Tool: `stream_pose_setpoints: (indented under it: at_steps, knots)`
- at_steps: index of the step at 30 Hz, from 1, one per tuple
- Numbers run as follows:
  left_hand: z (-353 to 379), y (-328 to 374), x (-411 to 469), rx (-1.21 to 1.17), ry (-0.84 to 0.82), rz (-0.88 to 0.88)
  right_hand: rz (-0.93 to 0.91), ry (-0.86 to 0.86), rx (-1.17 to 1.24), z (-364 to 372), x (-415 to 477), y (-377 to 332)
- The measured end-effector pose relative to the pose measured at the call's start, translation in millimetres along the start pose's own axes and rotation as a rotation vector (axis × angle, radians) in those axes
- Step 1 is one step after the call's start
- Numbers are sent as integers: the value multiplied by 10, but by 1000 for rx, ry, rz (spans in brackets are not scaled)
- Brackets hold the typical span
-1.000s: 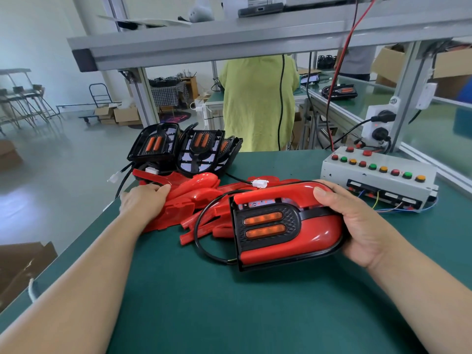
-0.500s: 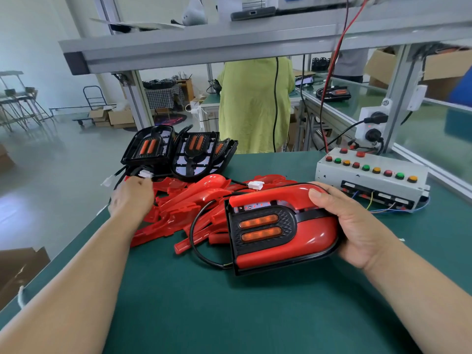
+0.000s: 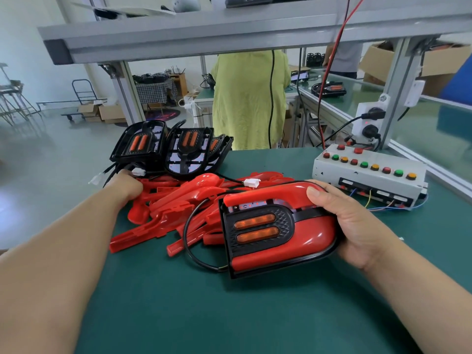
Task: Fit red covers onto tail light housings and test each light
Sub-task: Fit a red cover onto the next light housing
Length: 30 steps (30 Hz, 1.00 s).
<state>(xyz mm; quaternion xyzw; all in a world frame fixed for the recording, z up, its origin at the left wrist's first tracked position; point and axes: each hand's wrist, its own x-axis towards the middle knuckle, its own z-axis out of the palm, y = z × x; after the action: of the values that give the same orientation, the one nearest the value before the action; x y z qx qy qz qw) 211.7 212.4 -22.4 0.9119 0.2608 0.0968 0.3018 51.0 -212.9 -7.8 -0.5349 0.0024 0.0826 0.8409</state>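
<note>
My right hand (image 3: pixel 357 223) grips the right end of an assembled tail light (image 3: pixel 268 233), a black housing with red covers and two orange lenses, lying on the green table (image 3: pixel 229 310). Its black cable (image 3: pixel 187 238) loops to the left, and a white plug (image 3: pixel 251 182) lies behind it. My left hand (image 3: pixel 125 186) reaches to the far left edge of a pile of loose red covers (image 3: pixel 184 200), by the wires of several uncovered black housings (image 3: pixel 163 149). Its fingers are hidden behind the knuckles.
A grey test box (image 3: pixel 367 172) with coloured push buttons and loose wires sits at the right rear of the table. Behind it a power socket (image 3: pixel 367 121) hangs on the frame post. A person in a yellow-green top (image 3: pixel 247 98) stands beyond the table's far edge.
My left hand has moved off the red covers, back and left toward the black housings' wires. My right hand still holds the tail light in the same place.
</note>
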Motion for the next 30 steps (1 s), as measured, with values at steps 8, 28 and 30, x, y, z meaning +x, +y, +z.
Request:
stream_pose_setpoints:
  at_steps: [8, 28, 30]
  knots:
    - [-46, 149, -118, -23, -150, 41, 0, -9, 6, -7, -3, 5]
    - [62, 344, -447, 224, -132, 191, 14, -10, 13, -12, -4, 0]
    - [21, 368, -486, 252, -97, 218, 10, -19, 26, -18, -7, -7]
